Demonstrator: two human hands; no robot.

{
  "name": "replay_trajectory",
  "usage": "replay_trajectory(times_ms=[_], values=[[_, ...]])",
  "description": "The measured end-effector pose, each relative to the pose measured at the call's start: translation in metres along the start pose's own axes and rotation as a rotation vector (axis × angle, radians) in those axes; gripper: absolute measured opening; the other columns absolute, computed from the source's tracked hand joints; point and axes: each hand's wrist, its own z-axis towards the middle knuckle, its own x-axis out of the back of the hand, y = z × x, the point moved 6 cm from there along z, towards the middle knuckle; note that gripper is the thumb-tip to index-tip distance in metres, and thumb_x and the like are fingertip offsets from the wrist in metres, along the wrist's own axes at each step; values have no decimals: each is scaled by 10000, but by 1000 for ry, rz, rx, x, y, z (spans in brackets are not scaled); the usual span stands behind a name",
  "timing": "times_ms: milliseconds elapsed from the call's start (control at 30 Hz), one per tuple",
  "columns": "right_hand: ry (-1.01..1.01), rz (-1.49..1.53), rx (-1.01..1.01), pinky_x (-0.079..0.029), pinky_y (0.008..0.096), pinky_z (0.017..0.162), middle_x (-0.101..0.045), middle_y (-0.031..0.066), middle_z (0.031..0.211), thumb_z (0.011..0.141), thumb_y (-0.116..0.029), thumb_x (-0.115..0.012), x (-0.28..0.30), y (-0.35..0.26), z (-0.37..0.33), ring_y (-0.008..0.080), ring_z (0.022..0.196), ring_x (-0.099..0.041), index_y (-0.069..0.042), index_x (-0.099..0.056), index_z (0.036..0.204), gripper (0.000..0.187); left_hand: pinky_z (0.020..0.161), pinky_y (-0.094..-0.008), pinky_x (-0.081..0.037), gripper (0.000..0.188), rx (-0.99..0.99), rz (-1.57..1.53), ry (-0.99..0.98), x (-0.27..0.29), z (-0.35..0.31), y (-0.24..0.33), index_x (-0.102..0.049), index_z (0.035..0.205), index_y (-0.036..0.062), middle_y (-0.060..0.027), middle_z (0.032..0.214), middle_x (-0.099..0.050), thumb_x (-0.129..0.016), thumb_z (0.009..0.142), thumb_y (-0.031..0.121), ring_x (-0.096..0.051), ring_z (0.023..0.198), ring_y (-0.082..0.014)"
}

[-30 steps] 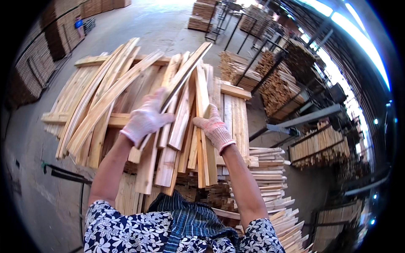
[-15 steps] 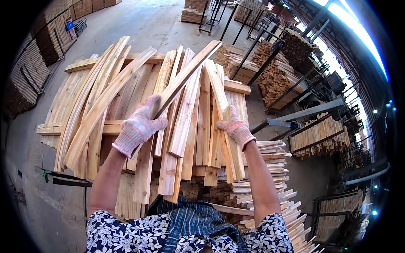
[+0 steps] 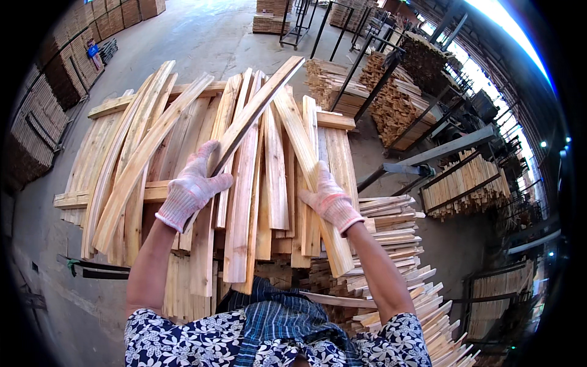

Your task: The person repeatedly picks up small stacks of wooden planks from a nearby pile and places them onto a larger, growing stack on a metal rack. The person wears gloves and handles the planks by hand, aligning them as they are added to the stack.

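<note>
Both my hands wear pale knitted gloves with reddish stains. My left hand [image 3: 194, 183] is closed around a dark-edged plank [image 3: 260, 111], which slants up and away to the right. My right hand [image 3: 331, 199] grips a pale plank [image 3: 298, 131] leaning the other way, its far end near the dark-edged plank. Beneath and between them lie several loose planks [image 3: 239, 211], running roughly away from me at uneven angles. To the left, a long plank [image 3: 153, 156] rests slanted over others. Crosswise wooden strips [image 3: 109, 108] show under the loose planks.
Stacked sticks [image 3: 391, 238] jut out beside my right forearm. Metal frames [image 3: 440, 153] and wood piles [image 3: 400, 98] stand to the right. Tall timber stacks [image 3: 38, 119] line the far left, where a person in blue [image 3: 93, 52] is small in the distance.
The right-hand plank has tilted further, its far end swinging left. My right hand has come slightly nearer with it. The left hand keeps its plank at nearly the same slant.
</note>
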Motion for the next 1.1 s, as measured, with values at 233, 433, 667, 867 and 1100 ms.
replay_trajectory(times_ms=[233, 433, 667, 867, 1100], values=[[88, 73, 46, -386, 427, 1112, -432, 300, 1417, 869, -265, -698, 4, -22, -10, 414, 1292, -474, 18, -191, 1487, 849, 1102, -395, -371, 874, 18, 12, 10, -11, 2, 2, -334, 1484, 74, -227, 1392, -455, -816, 776, 250, -461, 1299, -333], [-151, 420, -132, -360, 351, 1126, -357, 274, 1498, 878, -283, -692, 39, -22, -20, 355, 1345, -440, -24, -143, 1543, 901, 1117, -369, -344, 844, -27, 125, 53, -2, 3, -16, -326, 1486, 62, -213, 1421, -444, -795, 805, 234, -429, 1326, -298], [161, 45, -256, -401, 406, 1102, -358, 285, 1478, 956, -418, -581, 14, 53, 24, 392, 1333, -448, -139, -148, 1560, 793, 1038, -309, -402, 689, 21, -201, 20, -1, -1, -1, -372, 1448, 19, -131, 1321, -533, -714, 859, 118, -515, 1171, -189], [99, -48, -153, -434, 497, 1040, -422, 284, 1432, 939, -590, -501, -2, -4, 20, 428, 1279, -480, -180, -347, 1485, 700, 947, -361, -446, 604, 138, 164, 74, 12, 0, -6, -402, 1397, 43, -159, 1164, -623, -616, 918, 343, -578, 1089, -259], [193, 116, 59, -490, 501, 914, -552, 306, 1208, 886, -549, -594, 4, -96, 22, 434, 1109, -583, -103, -458, 1373, 675, 973, -335, -453, 829, 104, 159, -11, 8, 28, 18, -403, 1392, 63, -199, 1264, -571, -736, 810, 550, -562, 1163, -256]])
